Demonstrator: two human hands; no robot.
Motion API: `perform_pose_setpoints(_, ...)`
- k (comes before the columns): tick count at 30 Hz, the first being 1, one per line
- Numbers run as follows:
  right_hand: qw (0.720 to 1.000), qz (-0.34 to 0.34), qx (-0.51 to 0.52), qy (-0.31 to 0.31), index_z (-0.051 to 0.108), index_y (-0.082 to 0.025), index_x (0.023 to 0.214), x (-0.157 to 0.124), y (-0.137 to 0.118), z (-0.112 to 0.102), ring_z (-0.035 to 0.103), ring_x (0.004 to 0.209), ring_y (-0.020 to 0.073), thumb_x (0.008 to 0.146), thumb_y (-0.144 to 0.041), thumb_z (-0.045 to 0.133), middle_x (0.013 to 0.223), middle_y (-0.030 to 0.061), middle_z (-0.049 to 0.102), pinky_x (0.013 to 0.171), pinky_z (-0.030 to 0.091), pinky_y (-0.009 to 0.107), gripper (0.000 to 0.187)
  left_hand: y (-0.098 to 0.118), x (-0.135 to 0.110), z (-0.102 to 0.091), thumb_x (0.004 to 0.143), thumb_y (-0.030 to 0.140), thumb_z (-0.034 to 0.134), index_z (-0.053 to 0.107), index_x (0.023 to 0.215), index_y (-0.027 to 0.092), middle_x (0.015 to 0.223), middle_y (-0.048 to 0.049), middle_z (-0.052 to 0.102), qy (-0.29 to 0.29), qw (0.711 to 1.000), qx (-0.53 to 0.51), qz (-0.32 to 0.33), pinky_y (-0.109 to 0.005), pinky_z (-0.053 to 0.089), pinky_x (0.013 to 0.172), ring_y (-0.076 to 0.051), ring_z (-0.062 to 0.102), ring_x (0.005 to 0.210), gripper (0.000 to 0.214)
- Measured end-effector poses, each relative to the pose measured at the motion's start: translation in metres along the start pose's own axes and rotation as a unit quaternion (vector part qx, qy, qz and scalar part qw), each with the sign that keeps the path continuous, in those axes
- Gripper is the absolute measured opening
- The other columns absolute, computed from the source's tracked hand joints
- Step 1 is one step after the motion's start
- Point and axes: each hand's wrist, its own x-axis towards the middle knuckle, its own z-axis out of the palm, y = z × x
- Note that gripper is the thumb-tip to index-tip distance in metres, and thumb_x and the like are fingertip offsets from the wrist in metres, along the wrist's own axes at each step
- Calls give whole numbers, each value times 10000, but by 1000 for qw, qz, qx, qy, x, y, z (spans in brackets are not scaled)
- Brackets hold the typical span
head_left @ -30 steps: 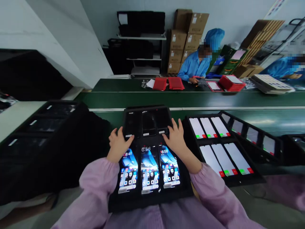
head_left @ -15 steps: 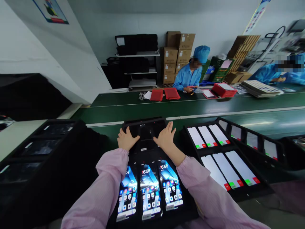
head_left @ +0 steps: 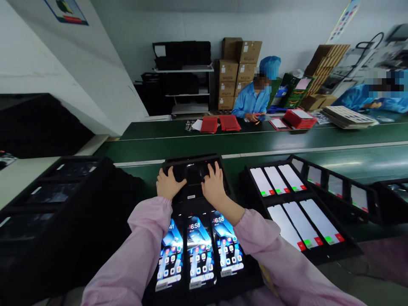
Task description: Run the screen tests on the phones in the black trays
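Note:
A black tray (head_left: pixel 251 274) lies before me with two rows of smartphones. In its near row, three lit phones (head_left: pixel 200 255) show a blue home screen with app icons. The far row's phones are dark; the middle dark phone (head_left: pixel 195 187) bears a small white label. My left hand (head_left: pixel 169 182) rests at the far-left phone with its fingers spread, holding nothing. Over the far-right phone is my right hand (head_left: pixel 215 187), fingers stretched forward and apart, the fingertips at its dark screen. Both hands partly cover these far phones.
Right of my tray stands a tray of white-screened phones (head_left: pixel 295 212), beside another tilted tray (head_left: pixel 334 187). Black trays (head_left: pixel 54 191) with dark phones are stacked at left. Across the green conveyor belt (head_left: pixel 178 144), a co-worker (head_left: pixel 251 102) in blue sits near red folders (head_left: pixel 230 123).
My right hand has shifted slightly left and inward, its fingers now over the far-right phone rather than at the tray's edge. My left hand has barely moved.

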Motion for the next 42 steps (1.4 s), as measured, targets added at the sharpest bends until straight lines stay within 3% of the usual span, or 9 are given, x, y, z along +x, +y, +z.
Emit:
perform_pose_setpoints(4,999,-19,33,-14,776,-76,1194,-2,-1,4,153,1632,401,976,-226,550,1672,214,401,1294,242,636,348,-1,1,3,815,495,690,472,1539,119,1589,-325,418,3,1000,4,3,-539,443,1091,-459,531,1375,844)
perform_pose_setpoints(13,997,4,67,-47,724,-14,1239,9,-5,4,130,1623,450,954,-353,642,1718,255,271,1282,243,675,451,-1,1,2,833,479,686,459,1552,127,1594,-329,398,-7,1000,11,2,-534,434,1105,-455,530,1376,833)
perform_pose_setpoints(18,997,-25,54,-43,719,3,1268,15,-2,3,160,1621,427,970,-378,618,1702,225,332,1329,206,587,494,0,1,3,816,466,707,470,1541,149,1604,-324,393,-10,1000,1,-1,-562,427,1112,-464,516,1394,826)
perform_pose_setpoints(22,997,-42,55,-25,738,1,1237,16,5,8,218,1599,450,974,-376,621,1668,236,393,1307,242,635,474,-1,5,5,788,436,742,483,1528,149,1618,-326,374,-6,999,-35,-5,-590,412,1135,-482,484,1430,835)
perform_pose_setpoints(26,989,-99,101,52,768,-104,1223,12,24,14,275,1588,417,960,-314,644,1597,198,508,1279,300,670,359,-20,9,11,778,424,734,483,1509,128,1594,-301,429,24,984,-178,8,-574,396,1180,-446,445,1484,828)
perform_pose_setpoints(28,977,-152,122,88,781,-170,1218,7,36,14,284,1591,385,978,-275,613,1588,152,531,1270,330,666,311,-37,7,19,790,388,701,482,1498,111,1532,-266,516,47,960,-277,16,-510,382,1217,-381,467,1484,791)
perform_pose_setpoints(31,963,-218,130,92,812,-225,1165,-1,47,12,290,1590,388,990,-246,599,1601,110,527,1242,376,678,278,-60,-3,34,810,357,652,489,1481,119,1439,-219,605,86,922,-377,-13,-481,379,1233,-337,528,1436,730)
perform_pose_setpoints(35,956,-254,123,74,839,-261,1106,-7,46,9,326,1572,404,978,-240,642,1597,79,536,1210,427,673,236,-72,-14,46,801,340,640,516,1444,139,1376,-199,634,100,914,-393,-32,-508,384,1233,-341,544,1415,685)
perform_pose_setpoints(42,955,-270,116,34,851,-250,1070,-9,37,3,326,1570,410,968,-267,691,1612,76,525,1206,438,657,191,-70,-12,43,779,339,626,561,1379,108,1294,-197,624,91,937,-335,-24,-513,377,1233,-345,566,1365,646)
